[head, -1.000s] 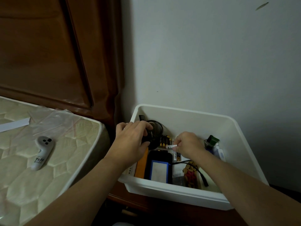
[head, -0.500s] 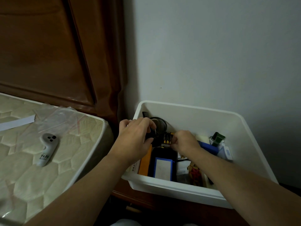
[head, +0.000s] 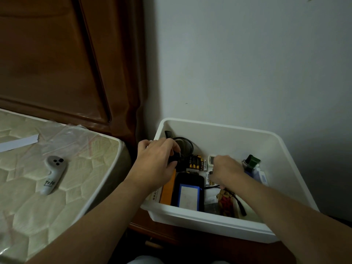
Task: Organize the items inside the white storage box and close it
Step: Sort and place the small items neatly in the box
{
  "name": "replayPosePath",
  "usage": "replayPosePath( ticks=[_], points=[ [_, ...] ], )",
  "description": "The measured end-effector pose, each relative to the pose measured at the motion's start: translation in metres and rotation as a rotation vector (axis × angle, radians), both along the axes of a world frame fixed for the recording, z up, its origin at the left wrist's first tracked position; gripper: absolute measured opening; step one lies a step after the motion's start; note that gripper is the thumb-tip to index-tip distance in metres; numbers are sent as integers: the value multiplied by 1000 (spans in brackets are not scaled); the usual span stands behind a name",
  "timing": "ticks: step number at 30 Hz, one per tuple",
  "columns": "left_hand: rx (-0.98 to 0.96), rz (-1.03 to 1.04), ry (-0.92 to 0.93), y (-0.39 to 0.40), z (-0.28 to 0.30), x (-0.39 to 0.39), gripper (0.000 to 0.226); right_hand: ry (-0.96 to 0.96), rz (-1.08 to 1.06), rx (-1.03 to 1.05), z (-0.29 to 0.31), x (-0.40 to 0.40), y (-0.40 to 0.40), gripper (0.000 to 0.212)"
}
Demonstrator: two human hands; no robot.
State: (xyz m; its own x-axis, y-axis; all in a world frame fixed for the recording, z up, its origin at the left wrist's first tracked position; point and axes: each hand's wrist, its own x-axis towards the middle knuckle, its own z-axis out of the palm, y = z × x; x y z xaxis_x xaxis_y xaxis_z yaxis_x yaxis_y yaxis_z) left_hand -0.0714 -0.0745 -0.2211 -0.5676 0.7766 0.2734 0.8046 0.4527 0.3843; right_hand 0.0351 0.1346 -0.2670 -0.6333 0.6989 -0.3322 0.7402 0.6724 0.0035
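Inside white storage box (head: 224,128), left hand (head: 156,162) grips black object (head: 174,161).

Batteries (head: 195,162) in the storage box (head: 224,128), right of mattress (head: 62,180)

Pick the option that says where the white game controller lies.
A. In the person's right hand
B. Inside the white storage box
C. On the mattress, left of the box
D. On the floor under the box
C: the white game controller lies on the quilted mattress, left of the white storage box, while both hands work inside the box.
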Motion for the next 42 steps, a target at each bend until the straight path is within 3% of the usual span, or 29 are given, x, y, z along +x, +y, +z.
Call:
replayPosePath(
  ticks=[4, 14, 24, 28, 32, 42],
  points=[
    [-5, 5, 23, 0, -1, 1, 31, 18, 22, 29, -9, 1, -9, 25],
    [7, 3, 33, 0, -3, 0, 32, -100, -31, -39, -8, -4, -11, 48],
    [7, 7, 40, 1, -4, -1, 30, -111, -58, -69, -5, -3, -5, 29],
    [13, 5, 46, 1, -4, 0, 30, -83, 29, 92, -2, 0, -2, 42],
    [14, 5, 40, 0, -4, -1, 29, -50, 176, 250, -3, -3, -2, 31],
    [10, 7, 33, 1, -4, 0, 29, -124, 305, 362, -20, -11, 1, 23]
  ],
)
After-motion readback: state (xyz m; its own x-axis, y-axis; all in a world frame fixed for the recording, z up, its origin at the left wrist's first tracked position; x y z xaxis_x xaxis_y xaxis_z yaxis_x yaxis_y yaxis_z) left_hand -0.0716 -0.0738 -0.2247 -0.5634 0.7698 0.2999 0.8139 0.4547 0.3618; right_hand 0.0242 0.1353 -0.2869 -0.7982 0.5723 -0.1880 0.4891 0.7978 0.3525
